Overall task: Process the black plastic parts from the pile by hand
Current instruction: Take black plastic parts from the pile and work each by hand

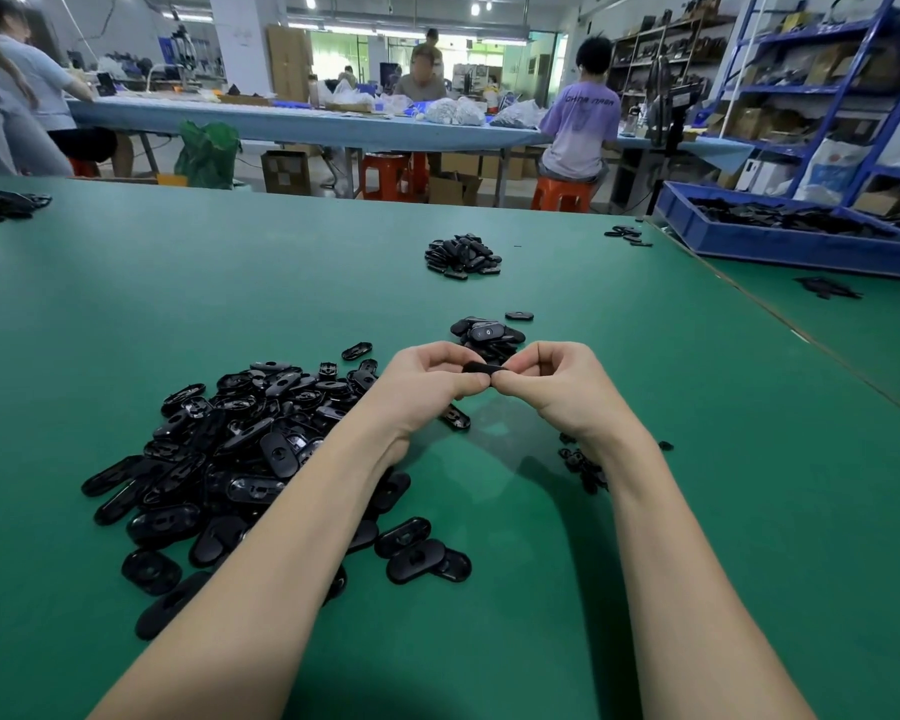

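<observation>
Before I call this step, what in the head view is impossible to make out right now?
- Black part pinched between left hand and right hand: fingers cover its ends and underside, so what is being done is unclear.
- Large pile: its right side lies under the left forearm.
- Small scraps: partly behind the right wrist.
- Blue bin: cut off by the right edge, contents too dark.

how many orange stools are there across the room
3, along the far blue table: orange stool left of centre, another at far left, and one under the seated person in purple. More may be hidden.
</observation>
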`<state>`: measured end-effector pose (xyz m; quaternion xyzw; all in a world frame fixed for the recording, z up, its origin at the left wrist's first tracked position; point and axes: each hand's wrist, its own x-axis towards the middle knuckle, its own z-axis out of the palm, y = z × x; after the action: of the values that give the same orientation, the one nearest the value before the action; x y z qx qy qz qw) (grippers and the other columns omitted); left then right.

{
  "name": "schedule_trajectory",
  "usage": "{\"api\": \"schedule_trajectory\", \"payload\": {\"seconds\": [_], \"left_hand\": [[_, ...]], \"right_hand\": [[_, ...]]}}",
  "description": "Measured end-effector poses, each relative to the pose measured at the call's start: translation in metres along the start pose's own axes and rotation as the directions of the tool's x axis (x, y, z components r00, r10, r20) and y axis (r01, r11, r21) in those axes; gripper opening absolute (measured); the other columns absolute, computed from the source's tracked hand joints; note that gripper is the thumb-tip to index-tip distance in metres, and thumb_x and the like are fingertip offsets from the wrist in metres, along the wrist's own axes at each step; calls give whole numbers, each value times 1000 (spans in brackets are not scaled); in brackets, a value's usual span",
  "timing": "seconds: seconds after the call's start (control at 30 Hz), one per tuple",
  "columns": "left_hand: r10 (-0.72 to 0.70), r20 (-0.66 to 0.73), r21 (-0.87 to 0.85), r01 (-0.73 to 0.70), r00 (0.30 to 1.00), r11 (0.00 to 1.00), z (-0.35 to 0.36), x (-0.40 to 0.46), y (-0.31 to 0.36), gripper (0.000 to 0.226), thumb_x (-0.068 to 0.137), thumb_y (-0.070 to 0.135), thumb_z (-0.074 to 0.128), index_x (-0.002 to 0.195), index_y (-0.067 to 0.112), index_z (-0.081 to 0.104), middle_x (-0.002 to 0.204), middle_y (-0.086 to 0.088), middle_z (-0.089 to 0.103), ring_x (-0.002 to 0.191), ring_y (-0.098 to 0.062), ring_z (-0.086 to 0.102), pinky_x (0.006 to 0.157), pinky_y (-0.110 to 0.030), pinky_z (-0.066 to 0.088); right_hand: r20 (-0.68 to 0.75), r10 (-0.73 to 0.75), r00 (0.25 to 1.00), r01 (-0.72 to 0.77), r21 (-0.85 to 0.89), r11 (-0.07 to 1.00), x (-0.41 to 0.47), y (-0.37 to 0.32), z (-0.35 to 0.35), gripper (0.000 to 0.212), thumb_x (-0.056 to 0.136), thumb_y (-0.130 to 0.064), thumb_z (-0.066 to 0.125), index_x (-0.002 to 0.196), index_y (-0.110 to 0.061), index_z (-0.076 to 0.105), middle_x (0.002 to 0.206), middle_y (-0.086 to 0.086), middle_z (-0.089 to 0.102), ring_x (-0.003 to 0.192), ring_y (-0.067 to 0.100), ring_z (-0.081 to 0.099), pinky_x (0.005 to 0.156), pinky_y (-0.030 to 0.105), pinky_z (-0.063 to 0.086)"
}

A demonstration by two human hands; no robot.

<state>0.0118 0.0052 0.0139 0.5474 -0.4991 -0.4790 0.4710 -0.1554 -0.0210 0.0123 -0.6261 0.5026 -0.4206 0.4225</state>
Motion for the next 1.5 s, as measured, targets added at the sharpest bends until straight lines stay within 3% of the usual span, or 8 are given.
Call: {"api": "schedule_trajectory", "payload": {"seconds": [0.17,0.4,0.53,0.77,1.03,1.2,1.33,1.5], "left_hand": [[21,-27,28,-20,999,999,0,0,0,12,86,12,76,88,22,69,83,4,68,65,1,57,63,-17,40],[35,-70,35,-33,997,999,-2,-1,-1,13,88,21,76,100,24,73,89,4,76,70,-9,62,68,-23,46],[82,-92,130,-69,992,989,-4,2,-5,13,91,26,71,104,29,70,90,5,76,79,-9,69,76,-27,51],[230,-10,673,-163,973,721,-17,7,-17,23,91,16,57,106,30,67,99,17,69,77,-11,62,87,-30,53],[155,125,777,-194,980,599,-16,6,-19,33,91,18,58,118,36,64,114,17,65,98,-11,59,98,-36,51],[146,195,819,-243,970,520,-18,7,-18,28,87,30,68,114,36,70,109,17,66,97,-7,57,98,-29,49],[170,193,792,-256,966,554,-16,7,-19,11,88,24,70,94,32,76,91,14,71,87,-7,63,91,-25,52],[267,64,683,-237,962,691,-11,6,-16,8,91,26,69,96,31,73,85,14,69,72,-3,62,67,-7,42]], "right_hand": [[-31,-34,999,34,-26,999,-1,-1,5,20,74,-20,85,72,-19,64,51,-16,56,45,1,44,45,12,36],[51,-122,991,125,-54,991,-2,3,-6,19,84,-14,81,95,-27,72,73,-11,67,50,3,43,52,13,38],[-138,-141,980,107,-231,967,4,10,-10,15,82,-22,80,90,-32,74,71,-15,68,51,0,48,52,13,39],[-426,58,903,-255,-423,870,22,25,-15,13,81,-38,76,92,-34,71,88,-16,71,95,14,67,74,26,42],[-417,113,902,-341,-526,779,43,27,-2,23,81,-35,74,103,-30,73,111,-4,74,110,24,65,79,27,43],[-368,31,929,-236,-528,816,31,17,-7,11,83,-37,72,92,-32,71,89,-17,71,96,17,65,70,25,40],[-308,38,950,-180,-448,875,16,18,-18,8,83,-38,70,83,-31,73,79,-20,68,84,9,64,60,21,41],[-251,63,966,-170,-429,887,2,23,-32,8,85,-35,68,85,-30,75,83,-16,71,88,12,67,80,31,54]]}}
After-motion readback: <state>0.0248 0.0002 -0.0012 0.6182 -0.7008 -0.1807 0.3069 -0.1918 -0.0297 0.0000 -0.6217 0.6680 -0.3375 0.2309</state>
